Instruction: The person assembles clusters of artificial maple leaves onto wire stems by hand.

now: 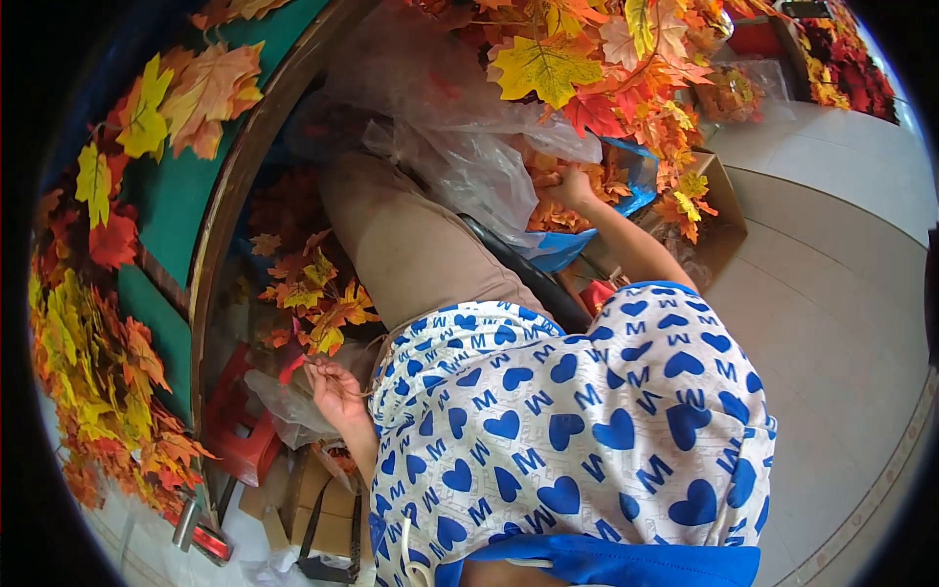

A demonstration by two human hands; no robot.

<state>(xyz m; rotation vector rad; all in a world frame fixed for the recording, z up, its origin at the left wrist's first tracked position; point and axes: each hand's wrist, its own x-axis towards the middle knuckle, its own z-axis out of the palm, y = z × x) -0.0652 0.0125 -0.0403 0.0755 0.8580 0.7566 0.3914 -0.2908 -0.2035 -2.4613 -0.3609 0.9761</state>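
My right hand [569, 188] reaches into an open blue bag [638, 181]. Its fingers are closed on orange artificial maple leaves [611, 176], partly hidden among them. Low on the left, beside my hip, my left hand [337, 391] has its thumb and fingers pinched together. At those fingertips shows a thin red strip [291, 369]; its exact kind is unclear. Just above this hand hangs a spray of yellow and orange artificial maple leaves [318, 298]. Crumpled clear plastic [460, 157] lies across my knee and against the blue bag.
A green panel with a brown wooden edge [220, 215] rises at left, hung with leaf garlands [88, 382]. More garlands [548, 68] drape overhead. A red plastic stool [245, 440] and cardboard boxes [328, 509] stand lower left. Another carton [724, 210] sits right, on the tiled floor [831, 323].
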